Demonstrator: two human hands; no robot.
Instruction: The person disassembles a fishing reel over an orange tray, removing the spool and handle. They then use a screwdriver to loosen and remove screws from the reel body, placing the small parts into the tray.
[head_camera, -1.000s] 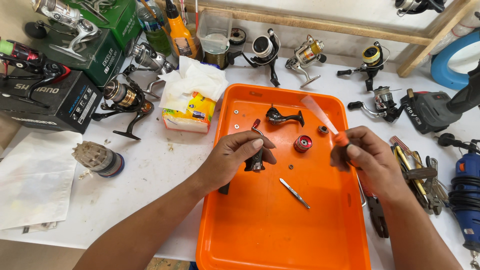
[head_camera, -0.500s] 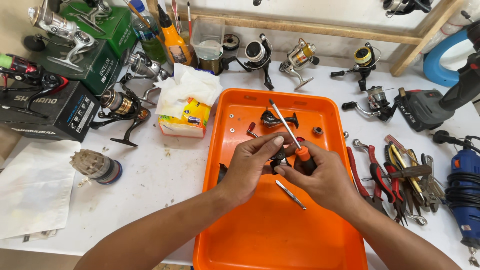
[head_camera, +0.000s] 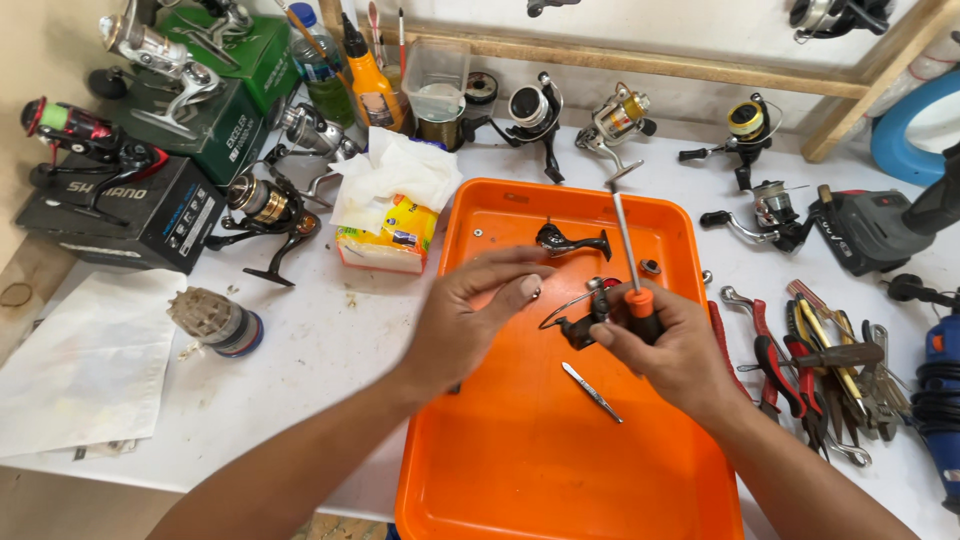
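An orange tray (head_camera: 520, 470) lies on the white table in front of me. Over its middle my right hand (head_camera: 675, 350) grips a screwdriver (head_camera: 630, 290) with an orange collar, its metal shaft pointing up and away. The same hand's fingers also hold a small black reel part (head_camera: 578, 325) with a wire bail. My left hand (head_camera: 470, 320) hovers just left of that part, thumb and fingertips pinched together. I cannot tell whether a small piece sits between them. In the tray lie a thin metal tool (head_camera: 592, 392), a black reel handle piece (head_camera: 570, 240) and a small washer (head_camera: 650, 267).
Several fishing reels (head_camera: 265, 205) line the back and left of the table. A tissue pack (head_camera: 390, 240) sits left of the tray, pliers and wrenches (head_camera: 830, 370) to its right, beside a blue power tool (head_camera: 940, 390). Boxes (head_camera: 130, 210), a spool (head_camera: 215, 320) and white paper (head_camera: 90, 360) lie at left.
My right hand brought the screwdriver to the tray's middle, met the left hand at the black reel part and took it. The left hand then drew slightly away to the left.
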